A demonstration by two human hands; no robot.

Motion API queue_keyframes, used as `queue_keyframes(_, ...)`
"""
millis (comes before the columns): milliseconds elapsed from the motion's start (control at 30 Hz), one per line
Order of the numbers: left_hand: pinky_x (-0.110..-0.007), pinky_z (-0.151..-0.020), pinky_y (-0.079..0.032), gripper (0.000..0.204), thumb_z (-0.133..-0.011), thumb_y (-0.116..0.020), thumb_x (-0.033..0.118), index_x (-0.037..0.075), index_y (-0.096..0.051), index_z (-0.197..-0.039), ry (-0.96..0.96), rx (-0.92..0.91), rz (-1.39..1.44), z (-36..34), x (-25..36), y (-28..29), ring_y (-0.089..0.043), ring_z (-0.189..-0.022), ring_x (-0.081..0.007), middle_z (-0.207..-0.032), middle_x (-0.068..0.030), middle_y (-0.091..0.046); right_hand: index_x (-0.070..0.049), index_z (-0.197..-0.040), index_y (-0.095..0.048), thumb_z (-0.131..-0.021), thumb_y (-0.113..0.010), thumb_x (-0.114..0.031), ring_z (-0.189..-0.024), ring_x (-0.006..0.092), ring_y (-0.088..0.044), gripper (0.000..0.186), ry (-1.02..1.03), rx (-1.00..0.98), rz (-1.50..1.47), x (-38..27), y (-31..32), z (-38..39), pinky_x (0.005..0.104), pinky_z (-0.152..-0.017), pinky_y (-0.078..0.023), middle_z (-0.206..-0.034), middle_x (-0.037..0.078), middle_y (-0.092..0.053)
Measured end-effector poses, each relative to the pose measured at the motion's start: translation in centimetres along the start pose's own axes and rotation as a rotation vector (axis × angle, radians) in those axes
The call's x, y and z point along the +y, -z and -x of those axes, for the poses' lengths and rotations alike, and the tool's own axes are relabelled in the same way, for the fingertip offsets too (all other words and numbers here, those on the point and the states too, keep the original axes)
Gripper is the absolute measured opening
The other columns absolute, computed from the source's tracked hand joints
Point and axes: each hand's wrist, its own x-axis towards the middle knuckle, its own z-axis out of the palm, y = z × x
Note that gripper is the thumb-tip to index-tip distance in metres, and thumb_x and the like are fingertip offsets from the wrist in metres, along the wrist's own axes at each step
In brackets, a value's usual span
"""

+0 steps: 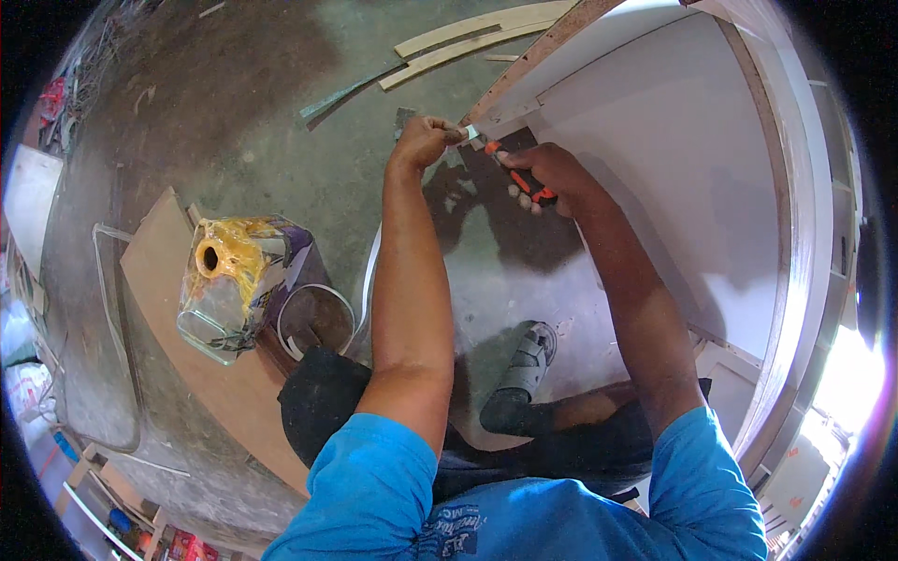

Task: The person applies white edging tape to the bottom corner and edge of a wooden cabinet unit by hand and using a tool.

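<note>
My left hand [426, 142] pinches a thin white strip [470, 133] at the corner of a white panel [655, 140] with a raw brown edge. The strip trails down behind my left forearm to a loose white coil [354, 320] on the floor side. My right hand [554, 176] is wrapped round a hand tool with an orange-and-black grip [535, 187]. Its metal head points at the strip, close to my left fingertips. Whether the head touches the strip, and its exact kind, I cannot make out.
To the left, a container [243, 271] smeared with yellow glue-like stuff stands on a brown board [154, 252]. Long wood strips [468, 42] lie on the floor ahead. My sandalled foot [531, 360] rests below my hands. Clutter lines the far left.
</note>
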Motion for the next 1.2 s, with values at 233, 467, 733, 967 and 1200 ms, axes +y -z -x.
queue_keyframes(233, -0.037, -0.087, -0.041, 0.019, -0.079, -0.077, 0.022, 0.006, -0.074, -0.087, -0.002, 0.019, 0.007, -0.1, -0.2, 0.5, -0.059, -0.089, -0.0192, -0.088, -0.0058, -0.069, 0.000, -0.099, -0.059, -0.092, -0.065, -0.033, -0.046, 0.0143, -0.056, 0.035, -0.014, 0.010, -0.031, -0.9, -0.7, 0.0, 0.0276, -0.034, -0.042, -0.070, 0.010, -0.062)
queue_keyframes(467, -0.038, -0.086, -0.042, 0.018, -0.079, -0.076, 0.021, 0.005, -0.074, -0.086, 0.011, 0.025, -0.039, 0.4, 0.8, 0.3, -0.059, -0.086, -0.0190, -0.086, -0.0060, -0.068, 0.001, -0.100, -0.060, -0.092, -0.065, -0.032, -0.047, 0.0147, -0.057, 0.034, -0.009, 0.001, -0.080, -0.8, -0.4, -0.2, 0.0272, -0.035, -0.043, -0.072, 0.010, -0.062)
queue_keyframes(733, -0.039, -0.088, -0.041, 0.018, -0.080, -0.075, 0.022, 0.005, -0.073, -0.085, 0.011, 0.022, -0.082, 0.5, 1.1, 0.6, -0.059, -0.090, -0.0204, -0.090, -0.0067, -0.069, 0.001, -0.100, -0.060, -0.094, -0.062, -0.030, -0.048, 0.0146, -0.057, 0.032, -0.012, 0.032, -0.063, -0.9, -1.4, -0.2, 0.0272, -0.036, -0.043, -0.070, 0.011, -0.063)
queue_keyframes(967, -0.040, -0.093, -0.039, 0.018, -0.079, -0.075, 0.020, 0.005, -0.073, -0.089, 0.003, -0.055, -0.038, 0.5, 1.0, 0.7, -0.060, -0.097, -0.0226, -0.093, -0.0085, -0.070, 0.001, -0.100, -0.060, -0.093, -0.061, -0.030, -0.047, 0.0143, -0.056, 0.031, 0.042, 0.010, -0.083, 0.0, -1.2, -0.8, 0.0260, -0.036, -0.041, -0.069, 0.010, -0.062)
queue_keyframes(1200, -0.038, -0.083, -0.043, 0.020, -0.082, -0.069, 0.017, 0.002, -0.071, -0.095, -0.014, 0.003, 0.072, 1.1, -0.4, 3.1, -0.062, -0.082, -0.0215, -0.086, -0.0084, -0.069, -0.003, -0.094, -0.060, -0.088, -0.067, -0.033, -0.050, 0.0121, -0.055, 0.032, 0.127, -0.005, -0.015, 0.1, -0.7, 2.7, 0.0265, -0.041, -0.042, -0.069, 0.005, -0.059)
